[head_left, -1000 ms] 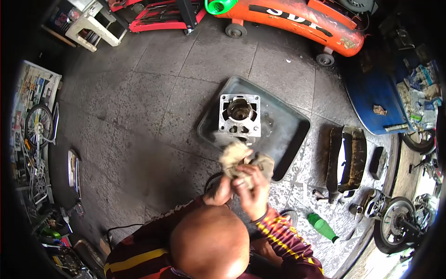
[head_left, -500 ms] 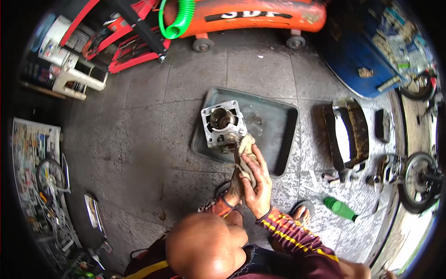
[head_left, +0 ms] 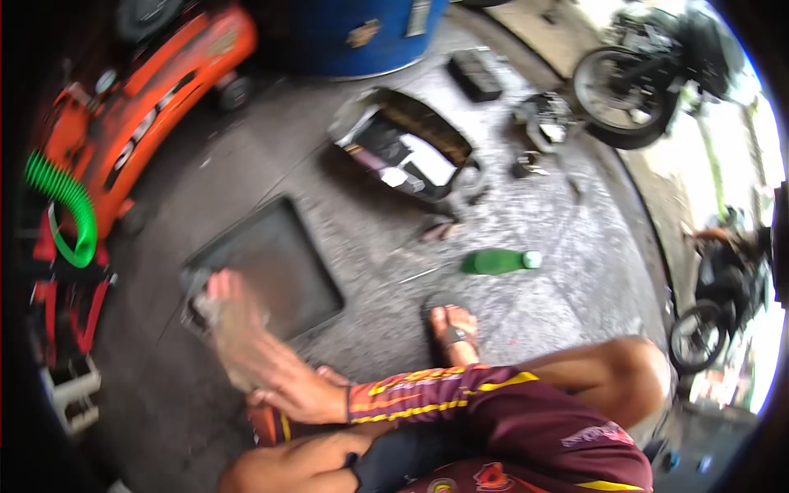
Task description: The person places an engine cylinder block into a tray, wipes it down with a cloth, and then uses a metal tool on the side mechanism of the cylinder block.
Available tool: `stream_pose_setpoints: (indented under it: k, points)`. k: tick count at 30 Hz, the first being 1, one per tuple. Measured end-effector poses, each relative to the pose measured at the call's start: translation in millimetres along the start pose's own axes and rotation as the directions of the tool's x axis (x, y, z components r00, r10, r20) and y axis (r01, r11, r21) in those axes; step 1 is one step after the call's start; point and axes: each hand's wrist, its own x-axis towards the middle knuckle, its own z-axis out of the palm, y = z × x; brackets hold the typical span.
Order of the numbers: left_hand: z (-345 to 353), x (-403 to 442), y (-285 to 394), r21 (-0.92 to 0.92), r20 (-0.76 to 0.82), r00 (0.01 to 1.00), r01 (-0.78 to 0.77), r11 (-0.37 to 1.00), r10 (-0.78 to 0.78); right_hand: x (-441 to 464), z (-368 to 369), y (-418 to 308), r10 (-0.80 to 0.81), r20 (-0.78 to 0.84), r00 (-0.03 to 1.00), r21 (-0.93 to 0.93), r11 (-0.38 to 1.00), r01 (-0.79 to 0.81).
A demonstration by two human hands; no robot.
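Note:
My right hand (head_left: pixel 294 388) reaches left from a maroon and yellow sleeve, its fingers closed against a beige rag (head_left: pixel 233 366) and my left hand (head_left: pixel 237 316). Motion smears my left hand, which points away from me at the near left of the tray, so how its fingers are set cannot be made out. The dark tray (head_left: pixel 316 263) lies on the floor with wet stains in it. At its left corner, the engine cylinder block (head_left: pixel 196 306) shows only as a blurred grey shape, partly behind my left hand.
A green bottle (head_left: pixel 497 261) lies right of the tray. Beyond it rest a curved metal housing (head_left: pixel 448 135), a dark block (head_left: pixel 475 76) and metal parts (head_left: pixel 544 119). An orange tank (head_left: pixel 156 115) with a green coiled hose (head_left: pixel 70 205) stands left. Motorcycles (head_left: pixel 633 90) stand at right.
My view has swung to the right, so the tray and cylinder block now appear further left. Both hands, with the rag, remain together near the block.

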Motion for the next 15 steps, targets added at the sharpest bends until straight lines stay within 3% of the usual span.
stream_pose_setpoints:
  k: [2,4,6,7,8,9,11,12,13,15]
  points:
    - [6,-4,1,-0.018,0.082,0.996,0.032,0.999,-0.031,9,-14,11,-0.056,-0.018,0.998,-0.079,0.995,0.055]
    - [5,-5,5,-0.032,0.153,0.987,0.063,0.998,-0.057,22,-22,20,-0.134,-0.228,0.964,-0.202,0.975,0.088]
    - [0,-6,2,-0.024,0.223,0.970,0.108,0.994,-0.100,38,-40,18,-0.025,-0.294,0.956,-0.165,0.986,-0.025]
    - [-4,-5,-3,0.030,0.253,0.961,0.111,0.993,-0.114,43,-46,25,0.031,-0.311,0.950,-0.129,0.989,-0.075]
    - [-11,-4,-7,0.220,0.292,0.950,0.048,0.974,-0.113,48,-51,32,0.022,-0.334,0.942,-0.156,0.985,-0.078]
    - [-21,-5,-16,0.238,0.254,0.956,0.083,0.968,-0.145,50,-56,39,0.004,-0.330,0.944,-0.203,0.976,-0.076]
    - [4,-7,-6,0.378,0.332,0.937,-0.030,0.925,-0.105,56,-72,44,0.027,-0.294,0.955,-0.132,0.989,-0.068]
    - [7,-6,5,0.379,0.331,0.938,-0.034,0.925,-0.101,61,-79,47,0.060,-0.357,0.932,-0.103,0.989,-0.103]
    - [10,-5,20,0.422,0.443,0.890,-0.104,0.901,-0.104,66,-86,49,0.099,-0.415,0.904,-0.069,0.988,-0.140]
    - [30,-2,40,0.463,0.421,0.906,-0.262,0.847,0.051,72,-93,44,0.129,-0.547,0.827,-0.027,0.985,-0.171]
